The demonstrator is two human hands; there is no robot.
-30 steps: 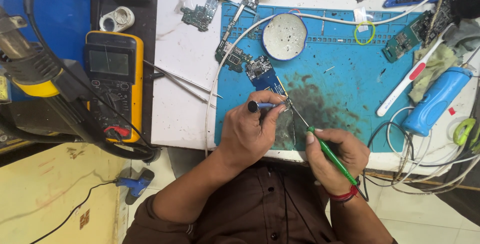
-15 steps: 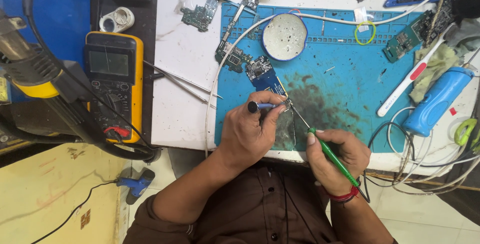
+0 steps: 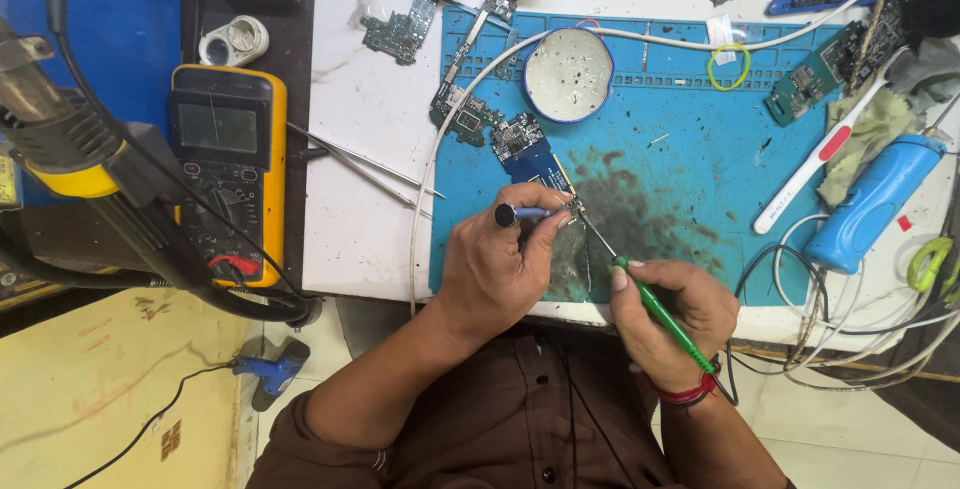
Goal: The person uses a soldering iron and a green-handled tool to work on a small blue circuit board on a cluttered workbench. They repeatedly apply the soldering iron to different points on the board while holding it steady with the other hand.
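Note:
My left hand (image 3: 500,269) grips a small blue-handled tool (image 3: 520,214), its tip at a small part near the front edge of the blue work mat (image 3: 680,149). My right hand (image 3: 665,314) holds a green-handled soldering iron (image 3: 655,309) like a pen, its thin metal tip slanting up-left to the same spot, a dark stained patch of the mat. A blue circuit board (image 3: 525,144) lies just beyond my left hand.
Several other circuit boards (image 3: 400,24) lie at the mat's top left; another board (image 3: 815,74) at right. A round tin (image 3: 568,74), yellow multimeter (image 3: 225,179), hot-air gun (image 3: 70,149), tweezers (image 3: 365,169), toothbrush (image 3: 825,154), blue cylinder tool (image 3: 870,199) and cables (image 3: 800,339) surround.

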